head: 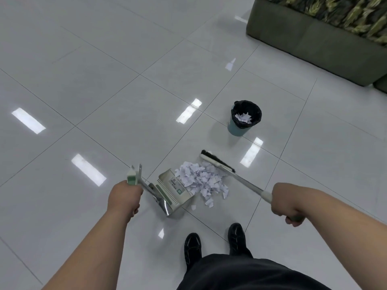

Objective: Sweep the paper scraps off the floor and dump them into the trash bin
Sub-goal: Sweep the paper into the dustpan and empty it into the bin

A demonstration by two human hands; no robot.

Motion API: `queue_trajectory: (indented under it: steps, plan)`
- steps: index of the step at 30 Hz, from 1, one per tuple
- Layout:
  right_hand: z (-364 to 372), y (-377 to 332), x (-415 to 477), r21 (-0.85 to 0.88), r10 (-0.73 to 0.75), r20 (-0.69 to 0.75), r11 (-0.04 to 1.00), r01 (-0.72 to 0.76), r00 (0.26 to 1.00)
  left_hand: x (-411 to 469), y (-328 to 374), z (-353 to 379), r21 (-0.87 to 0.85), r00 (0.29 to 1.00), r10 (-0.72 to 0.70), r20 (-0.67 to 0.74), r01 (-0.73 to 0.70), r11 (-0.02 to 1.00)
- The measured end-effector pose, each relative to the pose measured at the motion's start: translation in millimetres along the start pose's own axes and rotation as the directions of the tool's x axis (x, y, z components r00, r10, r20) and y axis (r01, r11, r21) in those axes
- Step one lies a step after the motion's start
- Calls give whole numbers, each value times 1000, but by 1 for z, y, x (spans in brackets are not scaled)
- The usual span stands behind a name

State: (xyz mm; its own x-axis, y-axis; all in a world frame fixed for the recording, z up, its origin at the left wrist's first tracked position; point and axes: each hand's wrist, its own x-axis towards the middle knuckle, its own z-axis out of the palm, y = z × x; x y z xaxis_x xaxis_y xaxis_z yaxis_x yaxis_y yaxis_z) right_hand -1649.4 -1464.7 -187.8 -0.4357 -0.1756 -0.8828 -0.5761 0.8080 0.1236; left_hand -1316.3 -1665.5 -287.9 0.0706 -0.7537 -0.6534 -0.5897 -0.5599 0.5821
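The left hand (123, 197) is curled round the green-and-white grip of the dustpan (173, 191), which stands on the tiled floor (104, 101) with its mouth facing the paper scraps (203, 181). A printed label on the pan carries writing too small to read. The right hand (287, 203) grips the handle of the broom (217, 162), whose bristles touch the far side of the pile. The trash bin (240, 128), lined with a black bag and holding some scraps, stands beyond, towards the planter (314, 45) at the floor's far right edge.
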Motion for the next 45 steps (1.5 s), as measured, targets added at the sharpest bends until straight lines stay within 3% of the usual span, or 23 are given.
queue_trajectory:
  steps: [5, 11, 22, 30, 37, 45]
  plan:
    - [-11, -11, -22, -107, -68, 14, 992, 69, 998, 9, 23, 16, -31, 999, 38, 35, -36, 999]
    - [-31, -16, -48, -121, -118, -15, 986, 116, 993, 11, 24, 17, 27, 998, 60, 32, -60, 998]
    - [-59, 15, -67, -8, -3, -108, 1000, 3, 994, 2, 13, -1, 164, 995, 43, 90, -58, 985]
    - [-39, 20, -48, 14, 99, -13, 995, -99, 995, -11, -3, 3, 203, 986, 56, 154, -87, 975]
    - [-20, -7, -56, 71, -9, 165, 997, -3, 986, -21, -3, 27, 162, 979, 96, 181, -126, 979]
    - [-29, -22, -77, 114, -128, 171, 987, 110, 977, -21, 0, 25, 151, 984, 94, 154, -117, 982]
